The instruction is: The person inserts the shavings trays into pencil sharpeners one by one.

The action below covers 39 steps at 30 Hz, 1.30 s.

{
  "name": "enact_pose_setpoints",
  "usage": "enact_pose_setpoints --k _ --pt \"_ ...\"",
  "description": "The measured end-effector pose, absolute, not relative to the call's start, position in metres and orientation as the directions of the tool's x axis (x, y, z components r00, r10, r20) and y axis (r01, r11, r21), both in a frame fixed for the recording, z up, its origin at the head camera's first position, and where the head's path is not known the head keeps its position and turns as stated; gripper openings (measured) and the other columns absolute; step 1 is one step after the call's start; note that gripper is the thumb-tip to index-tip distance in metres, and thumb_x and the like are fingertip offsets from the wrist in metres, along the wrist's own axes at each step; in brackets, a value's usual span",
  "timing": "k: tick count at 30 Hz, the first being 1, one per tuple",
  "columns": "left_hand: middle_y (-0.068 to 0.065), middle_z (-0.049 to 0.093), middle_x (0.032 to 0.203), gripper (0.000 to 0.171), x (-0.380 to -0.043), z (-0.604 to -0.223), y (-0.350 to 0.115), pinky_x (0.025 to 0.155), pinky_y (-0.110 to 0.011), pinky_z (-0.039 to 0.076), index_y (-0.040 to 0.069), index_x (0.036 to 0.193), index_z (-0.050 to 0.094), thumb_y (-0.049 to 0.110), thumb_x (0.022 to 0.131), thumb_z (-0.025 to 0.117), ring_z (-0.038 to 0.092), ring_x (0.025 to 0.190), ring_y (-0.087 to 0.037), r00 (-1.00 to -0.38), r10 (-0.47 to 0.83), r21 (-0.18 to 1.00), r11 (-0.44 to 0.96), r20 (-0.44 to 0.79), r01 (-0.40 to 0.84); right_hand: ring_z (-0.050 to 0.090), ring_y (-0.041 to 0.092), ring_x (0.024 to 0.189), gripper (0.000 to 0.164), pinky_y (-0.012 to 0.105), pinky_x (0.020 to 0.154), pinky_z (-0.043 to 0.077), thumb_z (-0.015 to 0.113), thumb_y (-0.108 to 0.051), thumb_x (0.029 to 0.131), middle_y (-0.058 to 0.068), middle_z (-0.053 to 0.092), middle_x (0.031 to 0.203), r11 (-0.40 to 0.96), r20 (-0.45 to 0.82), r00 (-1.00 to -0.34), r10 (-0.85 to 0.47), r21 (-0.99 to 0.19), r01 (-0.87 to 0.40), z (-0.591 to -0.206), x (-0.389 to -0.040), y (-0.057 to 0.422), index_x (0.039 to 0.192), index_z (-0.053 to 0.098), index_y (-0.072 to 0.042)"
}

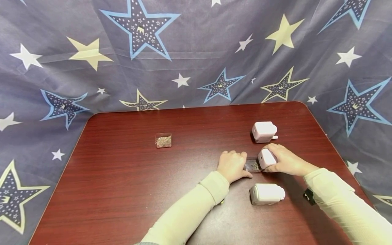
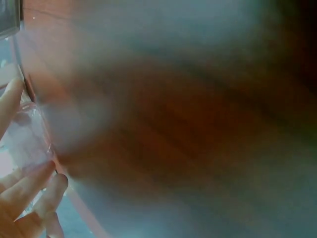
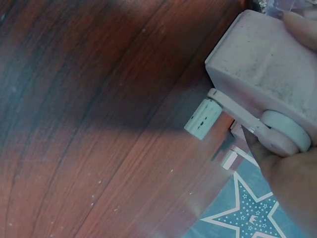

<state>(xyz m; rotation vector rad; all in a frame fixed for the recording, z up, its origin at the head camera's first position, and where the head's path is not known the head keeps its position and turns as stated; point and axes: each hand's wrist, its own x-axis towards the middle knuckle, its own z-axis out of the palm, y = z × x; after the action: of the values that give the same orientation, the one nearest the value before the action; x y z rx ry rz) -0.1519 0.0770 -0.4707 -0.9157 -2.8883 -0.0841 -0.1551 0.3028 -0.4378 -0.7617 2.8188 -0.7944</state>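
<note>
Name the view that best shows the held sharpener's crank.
Right wrist: the crank, handle included, appears close up. In the head view, the right hand hides it; the left wrist view lacks it.

Both arms [image 1: 186, 209] stretch forward, the left hand [image 1: 231, 166] holding between thumb and fingers, the right hand [image 1: 286, 160] gripping.

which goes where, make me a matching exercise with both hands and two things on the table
1. left hand
2. right hand
3. white box
4. tray of tan bits

A. on the table, left of both hands
B. holding a pink box
C. below the held pink box in the head view
D. holding a see-through tray

Pairs: 1-D, 2-B, 3-C, 4-A
</note>
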Motion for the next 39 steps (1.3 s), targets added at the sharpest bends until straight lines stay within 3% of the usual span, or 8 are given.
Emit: enact_pose_setpoints --k 20,34,39 --pt "0.005 0.076 0.089 0.061 -0.152 -0.468 0.092 0.066 -0.030 0.045 0.018 0.096 0.068 0.072 0.065 0.070 0.064 0.080 -0.014 -0.804 0.580 -0.022 0.813 0.129 0.582 0.055 0.024 0.091 0.059 0.049 0.081 0.046 0.087 -0.018 0.062 0.005 0.061 0.097 0.731 0.040 -0.860 -0.508 -0.508 -0.455 -0.437 -0.154 0.302 0.112 0.060 -0.001" --pt "0.002 0.077 0.099 0.055 -0.154 -0.473 0.102 0.073 -0.030 0.055 0.015 0.107 0.068 0.058 0.073 0.075 0.066 0.088 -0.017 -0.795 0.597 0.111 0.788 0.105 0.606 0.056 0.029 0.095 0.063 0.051 0.083 0.046 0.088 -0.021 0.063 0.010 0.062 0.101 0.743 0.035 -0.867 -0.497 -0.500 -0.446 -0.437 -0.154 0.302 0.114 0.060 0.002" --pt "0.002 0.076 0.109 0.066 -0.156 -0.475 0.104 0.080 -0.030 0.054 0.014 0.125 0.066 0.053 0.072 0.079 0.066 0.098 -0.016 -0.839 0.542 0.273 0.802 0.042 0.532 0.056 0.029 0.095 0.062 0.051 0.083 0.046 0.087 -0.021 0.063 0.011 0.062 0.101 0.740 0.039 -0.864 -0.501 -0.498 -0.452 -0.438 -0.154 0.302 0.114 0.060 0.002"
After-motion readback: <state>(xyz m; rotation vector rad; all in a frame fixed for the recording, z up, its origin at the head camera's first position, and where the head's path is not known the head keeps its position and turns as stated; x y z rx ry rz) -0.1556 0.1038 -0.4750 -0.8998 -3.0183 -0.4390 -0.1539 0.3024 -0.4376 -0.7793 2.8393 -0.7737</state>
